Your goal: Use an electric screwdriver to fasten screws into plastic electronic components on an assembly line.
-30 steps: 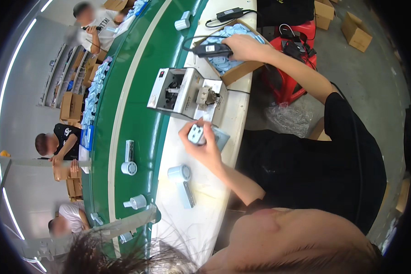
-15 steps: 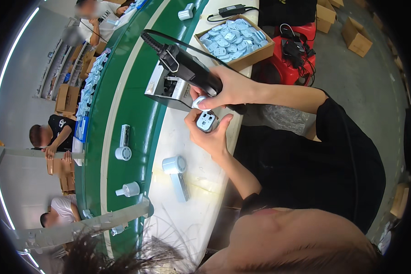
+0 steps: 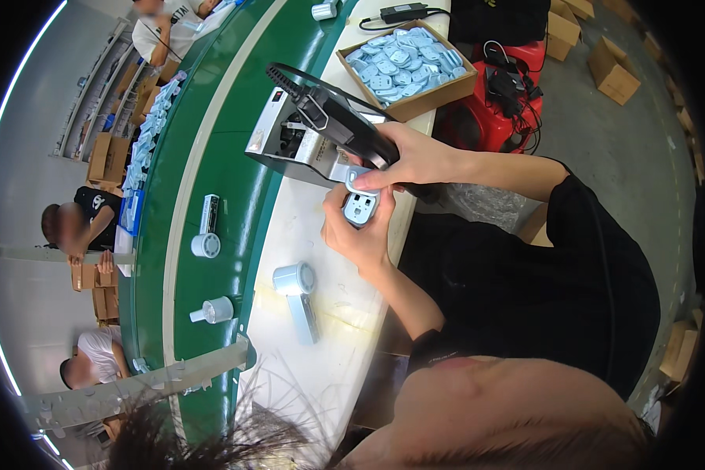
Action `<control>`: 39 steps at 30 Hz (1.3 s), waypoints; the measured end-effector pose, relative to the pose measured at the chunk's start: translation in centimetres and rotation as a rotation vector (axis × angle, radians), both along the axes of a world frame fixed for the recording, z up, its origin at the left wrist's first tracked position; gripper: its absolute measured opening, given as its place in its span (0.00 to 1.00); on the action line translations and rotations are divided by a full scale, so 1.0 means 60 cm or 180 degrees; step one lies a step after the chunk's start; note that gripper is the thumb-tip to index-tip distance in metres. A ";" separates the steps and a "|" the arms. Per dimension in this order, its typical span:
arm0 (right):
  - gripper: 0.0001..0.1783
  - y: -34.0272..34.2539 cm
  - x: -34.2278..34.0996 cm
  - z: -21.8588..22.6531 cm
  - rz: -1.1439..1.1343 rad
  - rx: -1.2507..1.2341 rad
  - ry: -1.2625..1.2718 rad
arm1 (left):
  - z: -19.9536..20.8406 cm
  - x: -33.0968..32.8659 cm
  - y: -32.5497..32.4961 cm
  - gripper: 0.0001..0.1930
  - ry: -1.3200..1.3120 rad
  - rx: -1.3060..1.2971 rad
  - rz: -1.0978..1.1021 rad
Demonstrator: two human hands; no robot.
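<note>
Plastic, light and rigid, I judged; my left hand (image 3: 358, 235) pinched the pale-blue part (image 3: 359, 207) by its edges; my right hand (image 3: 415, 160) gripped the black driver (image 3: 345, 129) above it.

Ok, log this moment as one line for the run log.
left hand: holds blue part | right hand: grips black driver, thumb on part | box of parts behind | fan on bench

We see the left hand (image 3: 356, 235) cupping a small pale-blue part (image 3: 359, 208) over the white bench (image 3: 321, 352), while the right hand (image 3: 411, 160) grips a black electric screwdriver (image 3: 341, 125), its tip at the part. Behind sit a grey machine (image 3: 290, 145) and a cardboard box (image 3: 407, 66) of blue pieces.
</note>
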State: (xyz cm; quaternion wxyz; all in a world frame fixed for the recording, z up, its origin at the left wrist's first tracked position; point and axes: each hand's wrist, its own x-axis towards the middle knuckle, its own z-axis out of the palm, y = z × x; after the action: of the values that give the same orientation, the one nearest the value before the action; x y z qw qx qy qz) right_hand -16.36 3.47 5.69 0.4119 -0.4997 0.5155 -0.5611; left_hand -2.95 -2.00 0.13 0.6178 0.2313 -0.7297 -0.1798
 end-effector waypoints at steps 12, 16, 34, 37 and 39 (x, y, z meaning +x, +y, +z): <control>0.18 0.015 -0.013 -0.002 0.0474 0.0346 0.0338 | -0.009 0.020 0.002 0.22 0.0132 0.0582 -0.0822; 0.19 0.024 -0.013 -0.001 0.0271 0.0389 0.0646 | 0.004 0.010 0.006 0.20 -0.0291 -0.0068 -0.0421; 0.18 -0.117 -0.033 0.060 -0.0498 -0.1988 -0.0345 | -0.004 -0.016 -0.001 0.29 0.0803 0.0922 -0.0883; 0.18 -0.130 -0.022 0.048 -0.0414 -0.1828 -0.0110 | -0.012 -0.004 -0.007 0.29 0.0934 0.0873 -0.0915; 0.19 -0.117 -0.045 0.040 -0.0550 -0.1794 0.0161 | -0.016 -0.021 0.000 0.29 0.1068 0.0931 -0.1164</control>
State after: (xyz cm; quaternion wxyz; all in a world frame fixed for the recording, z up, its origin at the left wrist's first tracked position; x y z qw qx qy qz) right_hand -19.06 -3.58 8.09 0.1946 -0.5624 0.3902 -0.7025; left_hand -4.21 -2.02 -0.81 0.6473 0.1496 -0.6132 -0.4273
